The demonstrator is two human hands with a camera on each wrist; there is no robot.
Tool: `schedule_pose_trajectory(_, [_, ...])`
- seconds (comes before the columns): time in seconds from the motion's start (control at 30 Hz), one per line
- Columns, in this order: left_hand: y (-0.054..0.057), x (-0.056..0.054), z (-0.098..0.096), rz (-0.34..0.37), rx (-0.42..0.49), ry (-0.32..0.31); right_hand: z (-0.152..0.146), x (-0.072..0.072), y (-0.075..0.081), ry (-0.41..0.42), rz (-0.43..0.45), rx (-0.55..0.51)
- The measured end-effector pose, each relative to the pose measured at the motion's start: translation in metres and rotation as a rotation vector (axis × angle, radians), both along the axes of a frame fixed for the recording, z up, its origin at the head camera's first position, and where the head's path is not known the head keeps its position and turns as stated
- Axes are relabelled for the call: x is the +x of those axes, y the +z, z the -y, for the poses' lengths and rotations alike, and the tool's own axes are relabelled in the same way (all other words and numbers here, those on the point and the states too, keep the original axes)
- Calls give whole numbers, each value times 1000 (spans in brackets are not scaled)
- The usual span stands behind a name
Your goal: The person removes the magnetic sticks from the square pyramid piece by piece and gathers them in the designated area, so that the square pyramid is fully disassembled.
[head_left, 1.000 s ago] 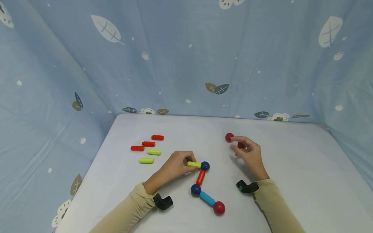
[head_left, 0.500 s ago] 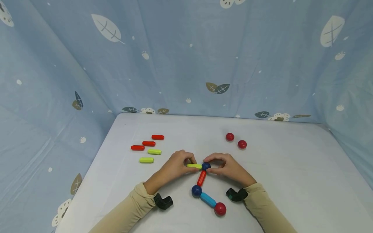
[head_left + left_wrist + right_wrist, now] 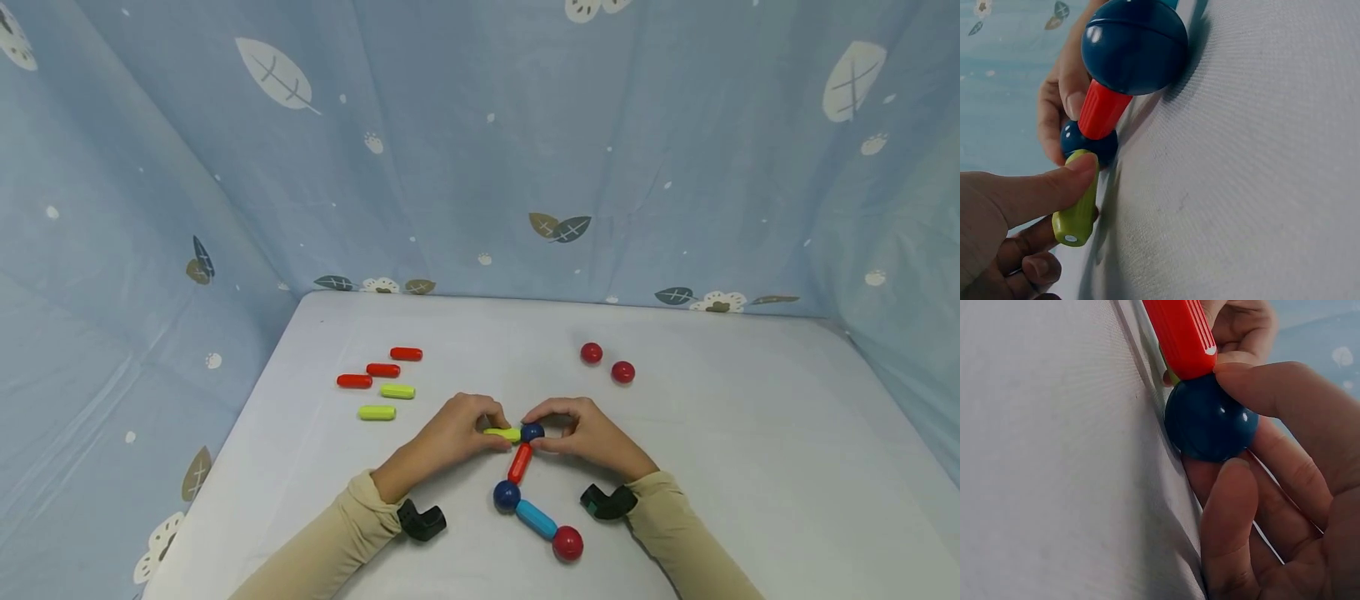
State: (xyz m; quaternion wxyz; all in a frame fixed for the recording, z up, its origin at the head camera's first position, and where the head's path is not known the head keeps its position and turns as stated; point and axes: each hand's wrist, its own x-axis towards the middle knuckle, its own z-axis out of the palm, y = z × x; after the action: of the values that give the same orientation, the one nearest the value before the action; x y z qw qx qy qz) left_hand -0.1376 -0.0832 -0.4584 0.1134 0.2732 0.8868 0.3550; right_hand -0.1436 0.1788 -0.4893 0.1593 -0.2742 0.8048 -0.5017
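Past the red rod, a blue ball meets a lime rod
Right fingers pinch the ball; left fingers grasp the lime rod at the ball's nine o'clock, probably light, stiff, best held mid-length.

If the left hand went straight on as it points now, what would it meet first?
The left hand would probably meet the blue ball held by the right hand, though depth is unclear.
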Motion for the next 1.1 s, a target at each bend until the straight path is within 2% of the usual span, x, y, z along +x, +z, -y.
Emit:
schedule_pose_trajectory(0.13, [3,1,6,-28,-12,15,-4,-1,-3,-12,-16,-11])
schedule_pose_trajectory(0.37, [7,1,35,-72,-49,203,-6,-2,-4,-34,16,-4])
schedule_pose_trajectory(0.5, [9,0,50,-108,-86,258,-6,-1,-2,-34,25,-6])
schedule_pose_trajectory(0.77, [5,-1,67,-172,-137,306,-8,0,-4,-28,46,-28])
schedule_pose_trajectory(1.1, [2,-3,70,-195,-97,279,-7,0,-1,-29,36,-19])
